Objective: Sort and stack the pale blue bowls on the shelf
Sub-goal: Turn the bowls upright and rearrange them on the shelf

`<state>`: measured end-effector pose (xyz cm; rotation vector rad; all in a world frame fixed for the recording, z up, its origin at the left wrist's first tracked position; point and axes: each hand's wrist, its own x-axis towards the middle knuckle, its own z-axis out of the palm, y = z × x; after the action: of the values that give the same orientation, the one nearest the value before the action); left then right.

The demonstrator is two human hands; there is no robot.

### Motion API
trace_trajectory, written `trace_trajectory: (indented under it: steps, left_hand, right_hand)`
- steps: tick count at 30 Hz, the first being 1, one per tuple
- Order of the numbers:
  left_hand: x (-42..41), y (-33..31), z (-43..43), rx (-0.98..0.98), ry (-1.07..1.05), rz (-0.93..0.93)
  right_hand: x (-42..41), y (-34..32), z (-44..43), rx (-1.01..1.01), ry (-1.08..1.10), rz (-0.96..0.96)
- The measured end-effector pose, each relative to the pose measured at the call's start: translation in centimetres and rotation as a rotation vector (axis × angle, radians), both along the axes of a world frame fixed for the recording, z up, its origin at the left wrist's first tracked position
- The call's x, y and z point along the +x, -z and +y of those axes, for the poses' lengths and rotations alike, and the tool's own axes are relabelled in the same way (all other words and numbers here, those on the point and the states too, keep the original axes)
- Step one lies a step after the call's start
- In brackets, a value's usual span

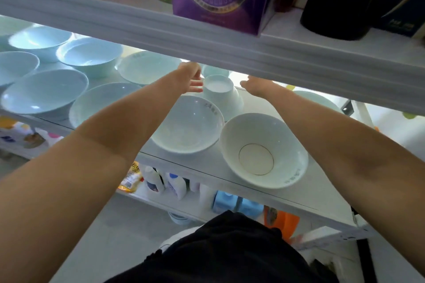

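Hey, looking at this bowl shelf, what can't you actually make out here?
Head view:
1. Right hand: fingers hidden behind the upper shelf edge; grip unclear.
2. Small back bowl: mostly hidden by the left hand and that edge.
3. Right-end bowl: largely covered by the right forearm.
4. Print on the white bowl: too small to read.
5. Far-left bowl: cut by the frame edge.

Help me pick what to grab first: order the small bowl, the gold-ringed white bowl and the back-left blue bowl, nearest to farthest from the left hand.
From the left hand:
1. small bowl, by its fingertips.
2. gold-ringed white bowl, front right.
3. back-left blue bowl, far left, rear.
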<state>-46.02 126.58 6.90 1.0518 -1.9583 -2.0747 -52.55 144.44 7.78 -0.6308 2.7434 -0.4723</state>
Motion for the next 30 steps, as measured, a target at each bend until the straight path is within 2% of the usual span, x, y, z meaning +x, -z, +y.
trace_trajectory:
  steps: [8,16,30]
  left_hand:
    - [-0.7,-0.2,0.8,-0.156,0.144,-0.216]
    - [-0.5,0.5,0.4,-0.201,0.181,-0.231]
    - [-0.7,1.5,-1.7,-0.193,0.196,-0.239]
  right_hand:
    - [-0.5,0.0,-0.5,0.084,-0.022,-0.042]
    - [-0.3,0.3,-1.5,0.094,-0.033,0.014]
    - [-0.5,1.4,-2.8,0.087,-0.053,-0.043]
